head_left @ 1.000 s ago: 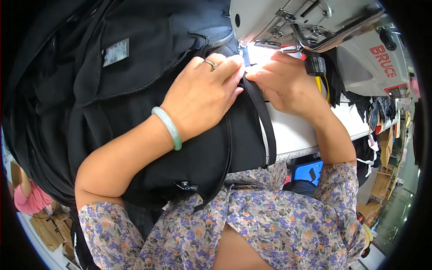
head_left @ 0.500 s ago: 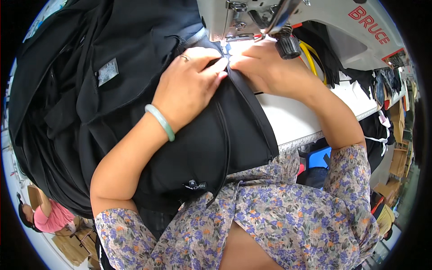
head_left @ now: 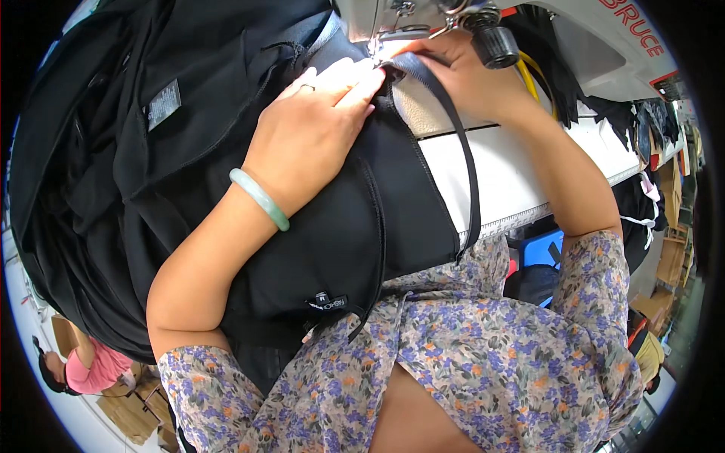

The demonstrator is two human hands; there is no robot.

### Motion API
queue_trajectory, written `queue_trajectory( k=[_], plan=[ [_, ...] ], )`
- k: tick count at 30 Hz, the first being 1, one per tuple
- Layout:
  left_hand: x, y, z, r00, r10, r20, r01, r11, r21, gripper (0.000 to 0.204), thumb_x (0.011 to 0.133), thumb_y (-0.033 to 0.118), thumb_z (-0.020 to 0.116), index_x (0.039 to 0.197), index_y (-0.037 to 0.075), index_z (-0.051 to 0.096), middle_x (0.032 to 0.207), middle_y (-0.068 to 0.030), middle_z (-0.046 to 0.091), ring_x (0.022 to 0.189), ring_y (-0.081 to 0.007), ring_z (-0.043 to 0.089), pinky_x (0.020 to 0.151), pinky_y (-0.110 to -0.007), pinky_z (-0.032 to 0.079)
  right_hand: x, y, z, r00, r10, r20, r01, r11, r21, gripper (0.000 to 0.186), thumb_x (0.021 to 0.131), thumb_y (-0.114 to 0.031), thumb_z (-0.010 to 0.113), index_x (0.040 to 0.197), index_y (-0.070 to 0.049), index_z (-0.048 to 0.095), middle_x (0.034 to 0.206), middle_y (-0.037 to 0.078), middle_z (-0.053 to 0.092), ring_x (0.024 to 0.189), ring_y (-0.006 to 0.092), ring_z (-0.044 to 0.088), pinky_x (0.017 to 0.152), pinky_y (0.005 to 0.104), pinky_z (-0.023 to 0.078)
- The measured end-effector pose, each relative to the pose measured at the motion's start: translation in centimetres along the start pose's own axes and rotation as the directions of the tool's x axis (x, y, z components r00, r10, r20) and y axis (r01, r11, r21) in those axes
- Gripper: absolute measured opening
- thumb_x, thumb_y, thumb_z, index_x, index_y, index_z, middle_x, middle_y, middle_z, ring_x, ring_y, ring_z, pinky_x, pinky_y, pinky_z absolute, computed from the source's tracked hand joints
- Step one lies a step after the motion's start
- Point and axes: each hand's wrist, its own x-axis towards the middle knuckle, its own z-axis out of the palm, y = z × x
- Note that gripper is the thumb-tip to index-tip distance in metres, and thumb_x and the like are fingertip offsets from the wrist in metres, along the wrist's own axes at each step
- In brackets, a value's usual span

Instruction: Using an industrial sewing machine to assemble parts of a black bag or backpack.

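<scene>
A black garment (head_left: 302, 257) lies spread under my forearms, its edge running up to the sewing machine's presser foot (head_left: 374, 50). My left hand (head_left: 313, 121) bears down on the cloth just in front of the foot, fingers bunched and gripping the fabric near its edge. Beyond the foot is my right hand (head_left: 483, 87), its fingertips closed on the upper end of a narrow black strip (head_left: 462, 143). The strip bows away from the garment's edge and drops to the near corner. Machine parts and the strip partly hide the right fingers.
The white machine head (head_left: 581, 45) with a black knob (head_left: 495, 47) overhangs the work. A ruler tape (head_left: 513, 219) edges the white table (head_left: 491, 166). More dark cloth is heaped at left. A person in pink (head_left: 94, 366) is at far left.
The black strip has lifted off the garment's edge into a loose loop. My right hand has moved up a little, and my left hand has slid slightly toward the foot.
</scene>
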Motion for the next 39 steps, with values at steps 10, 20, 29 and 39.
queue_trajectory(
  k=[10, 20, 29, 39],
  plan=[
    [-0.2, 0.7, 0.0, 0.997, 0.013, -0.070, -0.010, 0.999, 0.044, 0.029, 0.087, 0.015, 0.059, 0.113, 0.003, 0.061, 0.108, -0.0081, 0.063, 0.097, -0.0238, 0.061, 0.088, -0.035, 0.047, 0.3, -0.6, -0.7, 0.977, 0.212, 0.035, -0.215, 0.972, 0.097, 0.019, 0.081, -0.018, 0.072, 0.090, -0.002, 0.067, 0.079, 0.011, 0.067, 0.074, 0.0203, 0.063, 0.068, 0.0312, 0.048],
    [-0.2, 0.7, -0.1, 0.998, 0.024, -0.058, -0.021, 0.999, 0.050, 0.032, 0.086, 0.016, 0.060, 0.115, 0.002, 0.062, 0.107, -0.0075, 0.062, 0.096, -0.0229, 0.060, 0.090, -0.035, 0.046, 0.5, 0.4, -0.5, 0.991, 0.130, -0.026, -0.131, 0.988, -0.077, 0.029, 0.088, -0.028, 0.070, 0.098, 0.000, 0.070, 0.083, 0.006, 0.070, 0.075, 0.0108, 0.061, 0.073, 0.0234, 0.046],
    [0.0, 0.1, 0.6, 0.991, 0.078, -0.111, -0.068, 0.993, 0.092, 0.031, 0.087, 0.018, 0.060, 0.113, 0.002, 0.063, 0.105, -0.0074, 0.063, 0.094, -0.0225, 0.060, 0.089, -0.034, 0.046, 0.7, -0.6, -0.9, 0.980, 0.199, -0.005, -0.199, 0.979, -0.037, 0.024, 0.088, -0.025, 0.069, 0.083, -0.001, 0.064, 0.070, 0.007, 0.061, 0.065, 0.0151, 0.057, 0.061, 0.0298, 0.044],
    [0.0, 0.1, -0.3, 1.000, 0.005, 0.006, -0.005, 1.000, 0.003, 0.033, 0.089, 0.016, 0.060, 0.121, 0.009, 0.061, 0.114, -0.0116, 0.062, 0.102, -0.0301, 0.060, 0.090, -0.035, 0.049, 1.4, -0.1, -0.4, 0.977, 0.215, -0.007, -0.210, 0.960, 0.187, 0.029, 0.090, -0.026, 0.066, 0.074, -0.002, 0.061, 0.062, 0.005, 0.056, 0.060, 0.0156, 0.056, 0.055, 0.0319, 0.043]
  ],
)
